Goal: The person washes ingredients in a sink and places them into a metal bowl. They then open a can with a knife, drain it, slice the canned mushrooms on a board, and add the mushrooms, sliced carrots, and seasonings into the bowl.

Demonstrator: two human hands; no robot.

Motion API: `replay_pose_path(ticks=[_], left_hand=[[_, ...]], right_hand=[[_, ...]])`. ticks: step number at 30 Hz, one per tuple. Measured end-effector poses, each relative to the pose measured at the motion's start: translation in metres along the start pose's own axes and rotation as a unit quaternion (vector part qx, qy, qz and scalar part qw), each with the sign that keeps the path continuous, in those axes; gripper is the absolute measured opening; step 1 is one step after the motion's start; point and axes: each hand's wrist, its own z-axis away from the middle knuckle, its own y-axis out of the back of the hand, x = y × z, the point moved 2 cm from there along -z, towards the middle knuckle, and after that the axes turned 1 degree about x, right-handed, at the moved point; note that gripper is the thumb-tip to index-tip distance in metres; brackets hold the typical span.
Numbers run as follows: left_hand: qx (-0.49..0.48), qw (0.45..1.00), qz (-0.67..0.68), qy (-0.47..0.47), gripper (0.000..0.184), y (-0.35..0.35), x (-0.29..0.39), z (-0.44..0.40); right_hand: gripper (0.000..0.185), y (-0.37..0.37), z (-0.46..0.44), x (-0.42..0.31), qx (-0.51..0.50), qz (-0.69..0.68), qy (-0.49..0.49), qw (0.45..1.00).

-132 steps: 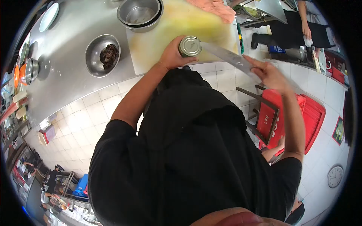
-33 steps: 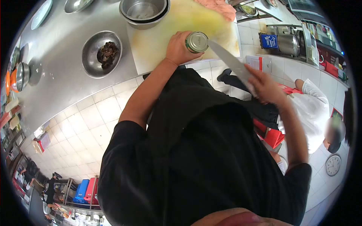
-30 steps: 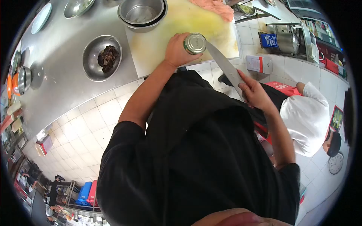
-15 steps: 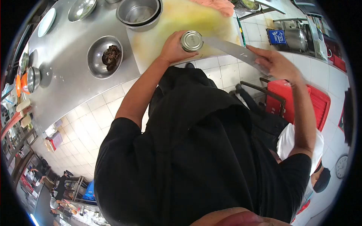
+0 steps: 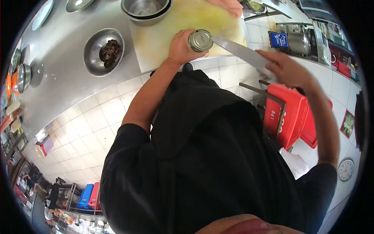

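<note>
"At far left, what is on show?"
"A steel bowl (image 5: 92,55) of dark food (image 5: 110,52) sits on the metal counter (image 5: 68,64), beside a stained white board (image 5: 152,47)"
"And the left hand (image 5: 182,47)?"
"Its fingers wrap a metal can (image 5: 201,41), round end up, over the board's near edge; whether the base rests there cannot be told"
"Farther right?"
"A broad knife (image 5: 241,52), its tip at the can's rim, in the right hand (image 5: 287,70), slightly blurred, closed around the handle end"
"How is this best handled, in your judgement?"
"With the can gripped firmly, the left fingers low and clear of the tip, and the blade worked in short, controlled pushes"
</note>
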Motion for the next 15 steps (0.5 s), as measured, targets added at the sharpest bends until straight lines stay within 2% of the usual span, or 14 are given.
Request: replay_pose_path(ticks=[2,4,8,11,14,15], left_hand=[[-0.002,1.0,0.006,-0.002,0.075,0.001,0.001,0.001],[-0.002,1.0,-0.01,-0.004,0.076,0.001,0.004,0.0],[0.019,0.999,-0.02,-0.028,0.076,-0.006,0.006,0.002],[0.036,0.998,-0.036,-0.025,0.076,-0.009,0.002,0.008],[0.061,0.997,-0.023,-0.044,0.071,-0.006,0.004,0.005],[0.066,0.997,-0.02,-0.041,0.07,-0.005,0.001,0.003]], right_hand=[[0.049,-0.019,-0.002,0.009,0.02,0.022,0.002,1.0],[0.049,-0.016,-0.008,0.017,0.056,0.05,0.055,0.996],[0.047,0.01,-0.022,0.024,0.144,0.232,0.161,0.949],[0.046,0.029,-0.023,0.002,0.087,0.207,0.043,0.974],[0.045,0.037,-0.017,-0.019,0.039,0.2,-0.004,0.979],[0.046,0.032,-0.02,-0.01,0.032,0.157,-0.002,0.987]])
